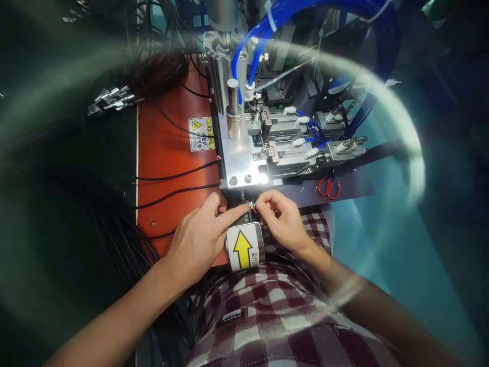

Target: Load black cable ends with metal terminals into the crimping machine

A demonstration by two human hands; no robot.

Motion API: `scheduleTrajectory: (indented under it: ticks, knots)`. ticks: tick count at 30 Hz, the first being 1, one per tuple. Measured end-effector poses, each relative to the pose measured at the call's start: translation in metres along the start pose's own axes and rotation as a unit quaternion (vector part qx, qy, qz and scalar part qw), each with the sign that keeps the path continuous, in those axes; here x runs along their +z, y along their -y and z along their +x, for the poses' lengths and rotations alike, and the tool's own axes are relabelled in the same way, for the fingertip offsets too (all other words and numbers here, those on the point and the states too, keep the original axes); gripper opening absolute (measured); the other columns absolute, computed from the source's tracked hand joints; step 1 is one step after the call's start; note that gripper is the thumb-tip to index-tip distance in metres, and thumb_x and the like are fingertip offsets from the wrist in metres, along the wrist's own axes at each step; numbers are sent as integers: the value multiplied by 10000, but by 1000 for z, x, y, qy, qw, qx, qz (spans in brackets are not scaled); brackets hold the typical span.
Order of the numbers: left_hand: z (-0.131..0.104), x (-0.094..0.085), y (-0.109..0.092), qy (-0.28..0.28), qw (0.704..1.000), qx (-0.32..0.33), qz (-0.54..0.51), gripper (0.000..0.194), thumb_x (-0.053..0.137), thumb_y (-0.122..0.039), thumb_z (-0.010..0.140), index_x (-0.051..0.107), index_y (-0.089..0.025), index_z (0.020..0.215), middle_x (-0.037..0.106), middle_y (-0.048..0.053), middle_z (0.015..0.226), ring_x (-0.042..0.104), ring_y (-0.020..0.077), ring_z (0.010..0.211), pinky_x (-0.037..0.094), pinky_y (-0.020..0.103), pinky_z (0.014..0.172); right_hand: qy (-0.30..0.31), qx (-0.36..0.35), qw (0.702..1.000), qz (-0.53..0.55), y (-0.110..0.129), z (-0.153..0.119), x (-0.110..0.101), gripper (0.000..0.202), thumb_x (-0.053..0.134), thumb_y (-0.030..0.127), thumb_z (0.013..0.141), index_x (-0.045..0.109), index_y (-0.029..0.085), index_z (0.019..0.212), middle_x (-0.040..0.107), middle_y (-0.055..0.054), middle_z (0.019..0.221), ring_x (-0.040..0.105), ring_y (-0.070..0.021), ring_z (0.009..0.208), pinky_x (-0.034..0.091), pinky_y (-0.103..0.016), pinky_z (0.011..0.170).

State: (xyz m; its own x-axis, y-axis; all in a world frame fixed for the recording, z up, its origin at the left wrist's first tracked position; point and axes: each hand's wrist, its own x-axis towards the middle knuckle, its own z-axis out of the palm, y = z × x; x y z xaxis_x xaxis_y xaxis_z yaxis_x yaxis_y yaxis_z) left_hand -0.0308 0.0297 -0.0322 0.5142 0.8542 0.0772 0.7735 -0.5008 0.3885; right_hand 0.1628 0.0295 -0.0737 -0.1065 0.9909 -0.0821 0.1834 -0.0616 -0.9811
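Note:
My left hand [202, 229] is closed on a black cable, with its index finger stretched out to the right. At that fingertip, thin coloured wires [252, 206] fan out from the cable's end. My right hand [280, 216] pinches these fine wires between thumb and fingertips; their exact ends are too small to make out. Both hands meet over a narrow dark track just in front of the machine's metal plate [244, 165]. Below them is a white label with a yellow arrow [243, 250]. The cable [162, 235] runs off to the left, partly hidden beneath my left hand.
Several black cables [175, 191] cross the orange machine top [164, 158] from its left edge. A cable bundle with silvery ends [114, 99] lies at the upper left. Pneumatic cylinders [292, 158] with blue hoses stand behind the hands. Red-handled scissors [329, 188] lie at the right.

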Motion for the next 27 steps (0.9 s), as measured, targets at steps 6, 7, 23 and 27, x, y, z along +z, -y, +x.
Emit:
scheduleTrajectory:
  ticks: [6, 7, 23, 27]
  knots:
    - [0, -1, 0, 11, 1000, -3, -3, 388, 430, -149, 904, 631, -253, 1220, 500, 57, 875, 559, 181, 729, 469, 273, 567, -16, -35, 998, -45, -4, -1, 1, 91, 538, 225, 887, 552, 190, 804, 537, 6, 740, 489, -121, 614, 410, -267, 588]
    - [0, -1, 0, 13, 1000, -3, -4, 390, 426, -149, 905, 629, -253, 1222, 503, 58, 881, 562, 183, 735, 474, 277, 574, -21, -44, 997, -53, -4, -1, 1, 91, 541, 219, 883, 554, 189, 798, 539, 4, 744, 489, -123, 626, 411, -268, 598]
    - [0, 0, 0, 1, 1000, 13, 19, 363, 414, -185, 927, 630, -251, 1211, 524, 57, 881, 583, 183, 742, 474, 266, 576, 11, 166, 981, 103, 21, 3, 2, 241, 605, 400, 802, 524, 184, 734, 499, 52, 562, 486, -104, 484, 378, -239, 478]
    - [1, -1, -1, -4, 998, 35, 57, 374, 382, -169, 930, 632, -234, 1200, 542, 62, 878, 581, 184, 710, 450, 265, 549, 16, 182, 980, 77, 24, 2, 3, 223, 577, 376, 823, 527, 179, 732, 509, 44, 574, 489, -104, 488, 385, -238, 487]
